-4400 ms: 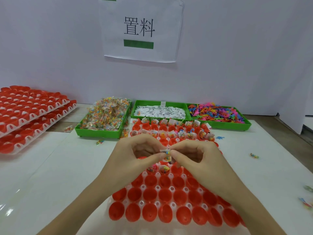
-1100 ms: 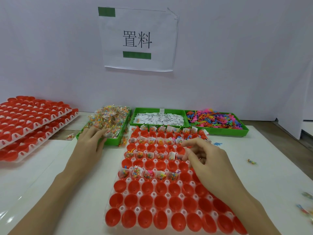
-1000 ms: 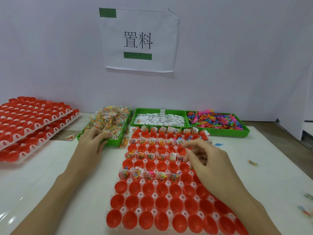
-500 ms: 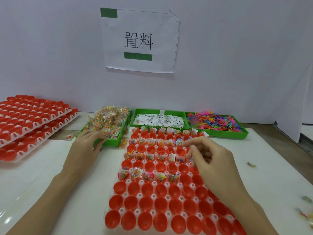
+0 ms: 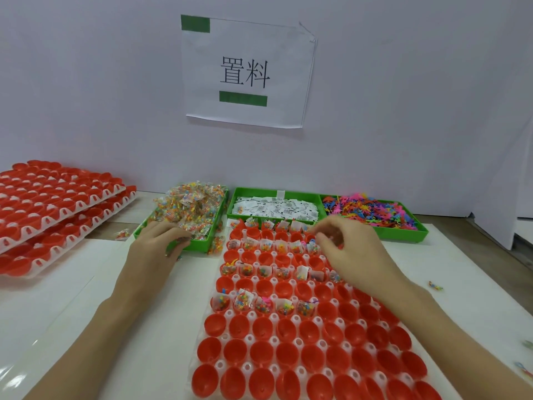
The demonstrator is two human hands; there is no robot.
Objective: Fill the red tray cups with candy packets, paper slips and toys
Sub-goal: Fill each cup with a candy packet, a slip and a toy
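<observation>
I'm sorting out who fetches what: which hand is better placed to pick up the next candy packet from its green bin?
The left hand. It already rests at the near edge of the candy packet bin, fingers among the packets. The right hand hovers over the red cup tray, farther from that bin.

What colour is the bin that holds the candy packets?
Green. The bin with the candy packets shows clearly in the head view.

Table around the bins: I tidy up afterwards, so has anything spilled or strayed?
Yes. Candy packets lie loose on the table by the candy bin: one at its left, a few at its right corner. A small toy lies alone at the right.
</observation>
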